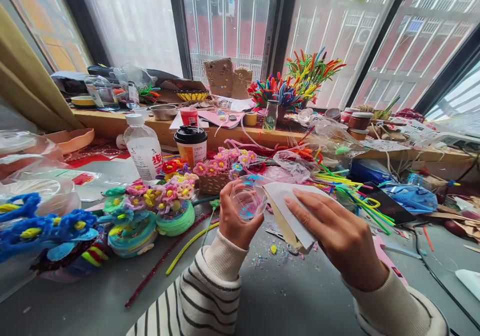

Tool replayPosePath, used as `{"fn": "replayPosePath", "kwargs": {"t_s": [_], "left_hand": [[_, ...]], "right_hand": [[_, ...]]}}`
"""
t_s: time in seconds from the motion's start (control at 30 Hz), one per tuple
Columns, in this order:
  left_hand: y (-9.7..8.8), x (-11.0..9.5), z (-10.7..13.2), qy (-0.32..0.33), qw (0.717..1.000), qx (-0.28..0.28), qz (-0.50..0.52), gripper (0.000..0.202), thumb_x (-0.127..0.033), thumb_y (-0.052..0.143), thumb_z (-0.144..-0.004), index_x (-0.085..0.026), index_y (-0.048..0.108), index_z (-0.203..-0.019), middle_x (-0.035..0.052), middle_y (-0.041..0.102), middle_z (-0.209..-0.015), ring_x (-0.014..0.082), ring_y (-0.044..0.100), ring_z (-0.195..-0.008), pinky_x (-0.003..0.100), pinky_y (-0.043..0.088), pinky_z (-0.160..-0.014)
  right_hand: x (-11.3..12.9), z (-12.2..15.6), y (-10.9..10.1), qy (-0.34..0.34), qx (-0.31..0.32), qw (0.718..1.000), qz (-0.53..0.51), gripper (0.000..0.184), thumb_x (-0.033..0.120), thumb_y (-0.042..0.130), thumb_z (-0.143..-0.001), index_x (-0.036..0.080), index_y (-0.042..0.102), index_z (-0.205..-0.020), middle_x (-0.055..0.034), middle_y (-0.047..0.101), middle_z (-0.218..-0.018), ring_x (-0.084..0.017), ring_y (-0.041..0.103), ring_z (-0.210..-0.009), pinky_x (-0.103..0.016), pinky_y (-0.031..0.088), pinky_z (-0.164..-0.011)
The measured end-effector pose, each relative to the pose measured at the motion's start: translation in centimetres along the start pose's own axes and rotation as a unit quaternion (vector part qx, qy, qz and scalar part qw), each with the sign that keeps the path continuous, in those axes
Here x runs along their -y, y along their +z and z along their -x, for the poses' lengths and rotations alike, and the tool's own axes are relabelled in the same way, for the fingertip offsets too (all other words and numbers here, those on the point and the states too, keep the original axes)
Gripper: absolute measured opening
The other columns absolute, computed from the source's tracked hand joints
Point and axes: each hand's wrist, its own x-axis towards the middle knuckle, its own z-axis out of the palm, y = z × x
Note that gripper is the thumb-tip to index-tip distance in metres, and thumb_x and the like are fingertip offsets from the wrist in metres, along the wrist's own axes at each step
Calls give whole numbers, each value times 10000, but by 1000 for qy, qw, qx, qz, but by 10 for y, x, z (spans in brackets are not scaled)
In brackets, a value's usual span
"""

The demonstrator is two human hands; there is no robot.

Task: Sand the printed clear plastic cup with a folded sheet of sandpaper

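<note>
My left hand [237,226] is wrapped round a clear plastic cup [249,198], tilted so that its open end shows, with bits of blue and pink inside. My right hand [337,236] grips a folded sheet of paper [300,208], white on top with a yellowish layer beneath. The paper's left edge is at the cup's rim; whether they touch I cannot tell. Beneath the hands, small coloured scraps and glitter [262,261] are scattered on the grey table [277,306]. A pair of scissors [275,234] lies partly hidden behind the paper.
Pots of pipe-cleaner flowers [133,231] stand on the left, near a plastic bottle [142,148] and a black-lidded paper cup [191,146]. Loose green and yellow pipe cleaners [369,203] lie at right, beside a dark phone-like slab [390,206]. A black cable [431,271] runs along the right.
</note>
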Motion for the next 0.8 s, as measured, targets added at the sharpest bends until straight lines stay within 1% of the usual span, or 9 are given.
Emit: {"fn": "replayPosePath", "kwargs": {"t_s": [0.1, 0.23, 0.37, 0.47, 0.53, 0.6, 0.63, 0.73, 0.8], "left_hand": [[0, 0, 0, -7, 1000, -1, 20, 738, -189, 745, -502, -221, 325, -1108, 73, 480, -1039, 175, 632, -809, 340, 551, -728], [0, -3, 0, -14, 1000, 14, 1, 676, -152, 716, -540, -222, 331, -1091, 69, 475, -1037, 172, 633, -828, 362, 533, -780], [-1, -5, 0, -31, 999, 22, 30, 712, -179, 745, -506, -220, 328, -1081, 72, 473, -1033, 179, 638, -804, 350, 548, -727], [-1, -5, -1, -31, 1000, 5, 4, 666, -176, 728, -522, -210, 348, -1068, 73, 476, -1036, 173, 633, -804, 360, 538, -757], [-1, -6, -1, -37, 999, 13, 3, 679, -176, 731, -513, -209, 346, -1072, 69, 480, -1035, 171, 631, -810, 360, 533, -770], [-1, -8, -1, -43, 999, 28, 19, 712, -176, 741, -495, -213, 334, -1078, 63, 488, -1025, 172, 632, -813, 347, 538, -756], [0, -9, -1, -41, 998, 31, 25, 722, -171, 744, -488, -214, 330, -1078, 60, 494, -1017, 173, 633, -813, 340, 541, -747], [1, -10, 0, -40, 999, -2, 12, 639, -165, 715, -533, -207, 354, -1059, 60, 492, -1014, 165, 634, -801, 351, 533, -764], [2, -10, 1, -50, 999, 7, 17, 658, -185, 727, -520, -206, 354, -1061, 65, 488, -1018, 172, 634, -801, 355, 540, -746]], "right_hand": [[-1, 0, -1, -33, -1, 999, -28, 312, 143, 412, -858, 140, 582, -1119, -101, 611, -1128, -205, 553, -1053, -330, 497, -850], [-1, 0, -3, 4, -1, 1000, 16, 332, 93, 428, -836, 159, 577, -1126, -96, 633, -1085, -196, 579, -1004, -336, 506, -823], [0, 0, -3, -38, -13, 999, -29, 318, 142, 405, -856, 130, 577, -1123, -108, 614, -1121, -212, 544, -1068, -337, 489, -862], [-1, 0, -1, 8, -8, 1000, 17, 323, 98, 426, -838, 148, 582, -1116, -99, 644, -1058, -189, 583, -994, -327, 499, -836], [-1, 0, 0, 0, -4, 1000, 12, 322, 106, 420, -842, 144, 581, -1119, -110, 630, -1087, -204, 574, -1012, -345, 499, -835], [-1, 1, 1, -30, -4, 999, -22, 322, 131, 411, -853, 140, 573, -1131, -111, 614, -1119, -210, 554, -1049, -337, 498, -843], [-1, 1, 2, -28, -10, 999, -27, 319, 134, 418, -851, 138, 573, -1130, -111, 617, -1112, -208, 556, -1047, -334, 499, -841], [-3, 2, 4, 18, -10, 1000, -8, 327, 94, 451, -829, 153, 576, -1124, -106, 642, -1055, -186, 580, -998, -319, 509, -817], [-4, 2, 4, 3, -1, 999, -32, 327, 114, 465, -828, 149, 569, -1136, -117, 624, -1092, -202, 564, -1031, -339, 502, -836]]}}
